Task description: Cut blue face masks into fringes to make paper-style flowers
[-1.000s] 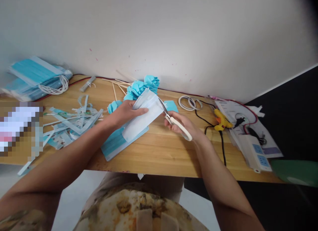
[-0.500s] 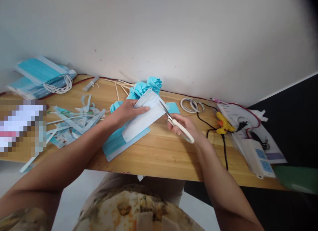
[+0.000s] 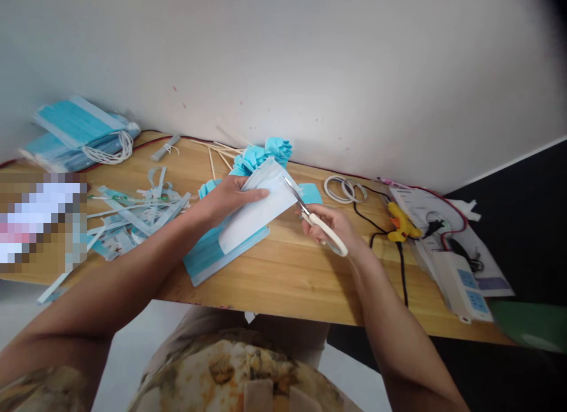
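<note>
My left hand [image 3: 225,200] is closed on a pale blue face mask [image 3: 261,208], holding it tilted above the wooden table [image 3: 287,276]. My right hand [image 3: 330,226] grips cream-handled scissors [image 3: 316,220] whose blades touch the mask's right edge. Under the held mask lies another blue mask [image 3: 208,258] flat on the table. Behind it stand folded blue mask flowers [image 3: 263,155] and thin wooden sticks [image 3: 219,152].
Cut mask strips [image 3: 133,208] litter the left side. A stack of masks [image 3: 82,134] sits at the far left by the wall. To the right lie white ear loops [image 3: 343,189], a yellow glue gun [image 3: 401,220], cables and a power strip [image 3: 463,279].
The view has shifted slightly. Both hands keep their hold, and the scissors stay at the mask's right edge with little movement.
</note>
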{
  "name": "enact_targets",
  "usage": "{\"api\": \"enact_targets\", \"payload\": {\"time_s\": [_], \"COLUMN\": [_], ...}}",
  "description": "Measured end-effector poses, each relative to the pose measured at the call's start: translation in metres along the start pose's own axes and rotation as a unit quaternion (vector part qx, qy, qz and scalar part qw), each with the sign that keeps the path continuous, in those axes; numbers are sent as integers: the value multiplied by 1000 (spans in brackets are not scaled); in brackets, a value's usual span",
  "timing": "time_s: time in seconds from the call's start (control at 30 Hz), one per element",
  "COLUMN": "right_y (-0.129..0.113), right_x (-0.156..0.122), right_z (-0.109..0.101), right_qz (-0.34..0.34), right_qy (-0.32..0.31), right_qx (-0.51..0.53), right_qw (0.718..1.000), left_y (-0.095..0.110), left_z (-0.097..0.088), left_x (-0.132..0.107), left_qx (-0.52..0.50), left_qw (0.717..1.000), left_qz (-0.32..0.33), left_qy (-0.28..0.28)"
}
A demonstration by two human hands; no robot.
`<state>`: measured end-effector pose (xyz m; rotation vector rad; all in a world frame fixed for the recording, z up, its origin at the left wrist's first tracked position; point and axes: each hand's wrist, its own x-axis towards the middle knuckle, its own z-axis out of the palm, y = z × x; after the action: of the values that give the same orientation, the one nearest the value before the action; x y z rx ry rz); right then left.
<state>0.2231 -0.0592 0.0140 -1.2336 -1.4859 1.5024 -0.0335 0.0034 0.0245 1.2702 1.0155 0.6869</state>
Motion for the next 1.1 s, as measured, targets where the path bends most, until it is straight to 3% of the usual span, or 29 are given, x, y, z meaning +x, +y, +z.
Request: {"api": "enact_targets", "payload": {"time_s": [0.17, 0.37, 0.5, 0.77, 1.1], "right_y": [3, 3, 0, 5, 5], "right_x": [1, 0, -1, -1, 0], "right_z": [0, 1, 3, 1, 2], "right_qz": [-6, 2, 4, -67, -64], "right_qy": [-8, -11, -33, -82, -83], "right_qx": [17, 21, -2, -62, -65], "right_qw": [1000, 1000, 999, 992, 992], "left_y": [0, -1, 0, 4, -1], "left_z": [-1, -4, -3, 2, 1], "left_x": [0, -1, -1, -3, -1], "left_qx": [-9, -36, -36, -23, -2], "left_qw": [1000, 998, 998, 999, 999], "left_qz": [-3, -7, 7, 17, 15], "left_qy": [-9, -57, -47, -32, -40]}}
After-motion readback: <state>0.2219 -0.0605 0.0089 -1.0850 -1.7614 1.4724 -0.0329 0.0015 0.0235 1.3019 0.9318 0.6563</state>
